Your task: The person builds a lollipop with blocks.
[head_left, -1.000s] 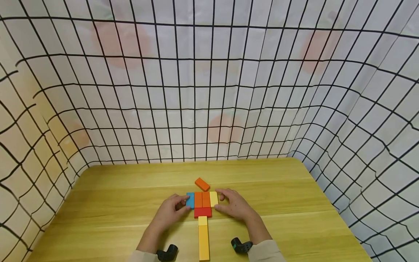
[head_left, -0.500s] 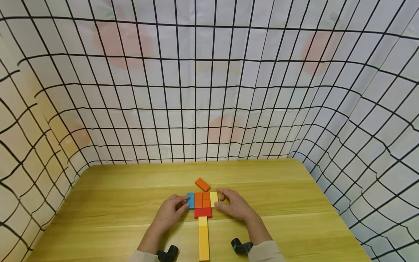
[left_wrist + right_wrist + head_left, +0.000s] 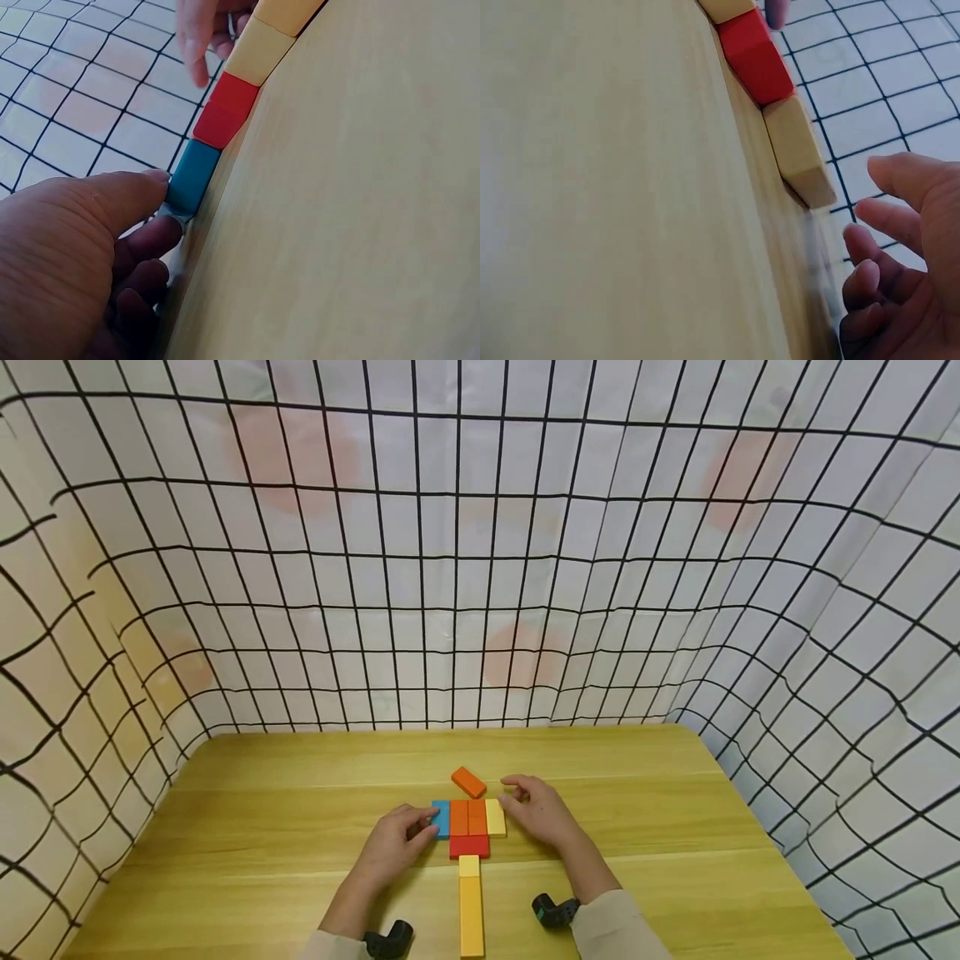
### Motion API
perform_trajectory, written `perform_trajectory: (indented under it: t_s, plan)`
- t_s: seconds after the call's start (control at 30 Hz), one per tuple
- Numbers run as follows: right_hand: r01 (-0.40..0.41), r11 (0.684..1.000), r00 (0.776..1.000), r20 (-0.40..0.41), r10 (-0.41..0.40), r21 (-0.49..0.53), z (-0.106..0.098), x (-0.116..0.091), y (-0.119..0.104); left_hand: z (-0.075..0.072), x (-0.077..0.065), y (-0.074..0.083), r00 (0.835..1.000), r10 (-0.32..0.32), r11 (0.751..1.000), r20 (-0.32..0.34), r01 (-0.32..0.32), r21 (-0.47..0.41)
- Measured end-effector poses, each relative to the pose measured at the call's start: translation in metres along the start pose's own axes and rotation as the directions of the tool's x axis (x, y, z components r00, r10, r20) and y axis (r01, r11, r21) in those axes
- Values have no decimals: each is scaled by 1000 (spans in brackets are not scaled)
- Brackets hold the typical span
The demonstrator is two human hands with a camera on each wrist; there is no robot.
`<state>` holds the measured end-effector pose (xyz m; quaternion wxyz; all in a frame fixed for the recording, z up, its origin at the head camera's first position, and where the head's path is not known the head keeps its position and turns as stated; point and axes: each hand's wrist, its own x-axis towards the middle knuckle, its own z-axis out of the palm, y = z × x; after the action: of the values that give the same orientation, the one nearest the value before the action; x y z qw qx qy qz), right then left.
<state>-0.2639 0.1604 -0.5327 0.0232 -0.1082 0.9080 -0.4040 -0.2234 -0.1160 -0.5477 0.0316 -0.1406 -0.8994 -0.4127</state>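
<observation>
My left hand [image 3: 395,843] pinches a flat blue block [image 3: 442,818] by its outer side, thumb and forefinger set against it; in the left wrist view the thumb lies on the end of the blue block [image 3: 193,178]. Two orange blocks [image 3: 468,817] stand upright side by side to its right, followed by a pale yellow block [image 3: 495,817]. Just right of that yellow block, my right hand [image 3: 542,810] hovers with fingers loosely bent and nothing between them. The right wrist view shows a gap between this hand [image 3: 907,247] and the pale yellow block [image 3: 799,150].
A red block [image 3: 469,847] lies crosswise below the orange pair. Under it come a small yellow block [image 3: 468,866] and a long yellow one [image 3: 471,917]. One loose orange block [image 3: 468,782] lies slanted behind the row. Black netting [image 3: 457,610] encloses the wooden table [image 3: 262,827].
My right hand has let go of the pale yellow block and moved slightly up and away to the right. The left hand stays at the blue block. The head view has shifted slightly.
</observation>
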Motion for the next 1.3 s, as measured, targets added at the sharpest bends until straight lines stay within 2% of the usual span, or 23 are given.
perform_trajectory:
  t_s: [0.3, 0.5, 0.73, 1.3]
  plan:
    - [2, 1000, 1000, -2, -2, -5, 8, 34, -13, 0, 0, -3, 1000, 17, 1000, -3, -17, 1]
    - [-6, 1000, 992, 129, 9, -27, 8, 50, -16, -1, 1, -1, 1000, 9, 1000, 7, -9, -5]
    - [9, 997, 980, 197, 7, -83, 9, 54, -15, -1, 1, 0, 1000, 13, 1000, 10, -13, -10]
    - [4, 999, 957, 290, 12, -53, 7, 62, -12, -2, 1, 0, 1000, 10, 1000, 3, -10, -2]
